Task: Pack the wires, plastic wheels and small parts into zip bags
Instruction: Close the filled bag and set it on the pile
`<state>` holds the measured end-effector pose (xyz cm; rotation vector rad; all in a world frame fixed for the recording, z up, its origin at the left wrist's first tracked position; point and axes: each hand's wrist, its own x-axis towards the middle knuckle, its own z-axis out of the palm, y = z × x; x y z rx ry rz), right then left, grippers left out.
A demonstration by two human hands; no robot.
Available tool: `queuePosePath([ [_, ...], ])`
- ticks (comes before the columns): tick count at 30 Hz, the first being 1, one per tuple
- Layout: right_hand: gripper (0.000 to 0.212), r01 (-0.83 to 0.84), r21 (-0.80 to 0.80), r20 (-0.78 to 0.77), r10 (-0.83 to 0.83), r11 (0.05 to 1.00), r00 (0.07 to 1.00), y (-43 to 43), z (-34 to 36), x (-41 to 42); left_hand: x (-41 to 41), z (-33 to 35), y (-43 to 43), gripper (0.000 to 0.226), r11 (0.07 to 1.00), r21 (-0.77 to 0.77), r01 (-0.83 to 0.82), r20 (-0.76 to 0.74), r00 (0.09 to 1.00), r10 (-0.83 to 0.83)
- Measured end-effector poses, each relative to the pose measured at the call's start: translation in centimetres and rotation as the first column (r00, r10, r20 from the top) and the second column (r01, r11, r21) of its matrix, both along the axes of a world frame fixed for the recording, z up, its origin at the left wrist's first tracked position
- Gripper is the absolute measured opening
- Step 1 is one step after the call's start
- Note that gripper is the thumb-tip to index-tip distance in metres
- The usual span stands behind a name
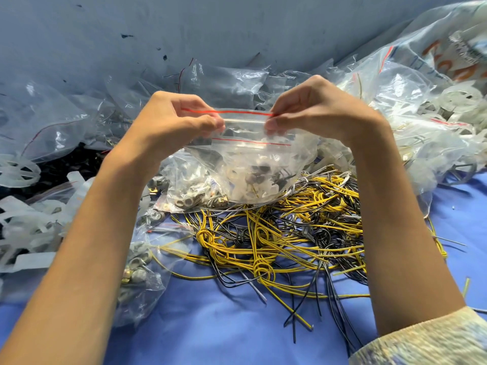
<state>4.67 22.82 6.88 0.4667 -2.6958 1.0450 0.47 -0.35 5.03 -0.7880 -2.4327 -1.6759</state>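
Blue cloth [210, 325] covered the desk before us, and a scuffed grey-blue wall [184, 27] rose behind it. We held a clear zip bag [253, 156] up over the middle of the desk by its top edge. Our left grip [181, 122] was narrow, thumb and fingers pinching the left end of the seal strip, and our right grip [316, 114] pinched the right end the same way. A thin red line [245, 112] ran along the mouth between our two thumbs. We could not tell whether the seal was pressed closed along its whole length. Small parts [258, 177], white plastic pieces and some dark ones, sat in the rounded bottom of the bag. The bag hung just over the far edge of a tangled heap of yellow, black and grey wires [290, 233] lying on the cloth between our forearms. We could not tell whether it touched them. Beside our left forearm lay bags of metal parts [189, 191] and another bag of nuts [137, 272]. Translucent plastic wheels [15, 172] were piled at the far left, and more wheels [459, 98] at the far right. Crumpled clear bags [224, 83] were heaped along the wall. A patterned sleeve [421, 338] showed on our right arm.
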Motion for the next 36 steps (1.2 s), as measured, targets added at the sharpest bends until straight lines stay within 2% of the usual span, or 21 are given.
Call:
queuePosePath([
  [6,0.006,0.04,0.103,0.0,-0.04,0.994,0.999,-0.5,0.2,0.3,0.4,0.0,0.6,0.012,1.0,-0.002,0.018,-0.016,1.0,-0.018],
  [10,0.013,0.03,0.114,0.017,-0.032,0.993,0.999,-1.1,0.4,0.4,0.4,0.0,0.4,0.011,1.0,0.017,0.024,-0.01,1.0,-0.024],
  [15,0.009,0.019,0.162,-0.039,-0.013,0.987,0.999,-1.9,0.6,0.5,0.3,-0.1,0.2,0.013,0.999,-0.04,0.031,-0.018,0.999,-0.032],
  [19,0.01,0.027,0.148,-0.057,-0.019,0.989,0.998,-2.1,0.6,0.3,0.2,0.1,-0.1,0.009,0.995,-0.1,-0.001,-0.077,0.997,-0.007],
  [23,0.012,-0.001,0.142,-0.032,0.006,0.99,0.999,-2.7,0.3,0.1,0.4,0.1,0.4,0.011,0.998,-0.057,0.008,-0.068,0.998,-0.012],
  [30,0.01,0.003,0.151,-0.086,0.01,0.988,0.996,-3.2,0.1,-0.1,0.5,-0.1,0.8,0.017,0.997,-0.056,-0.044,-0.093,0.995,0.039],
  [36,0.015,-0.031,0.189,-0.076,0.046,0.982,0.996,-4.2,0.0,-0.2,0.6,0.0,0.9,0.01,0.995,-0.088,-0.051,-0.1,0.994,0.042],
])
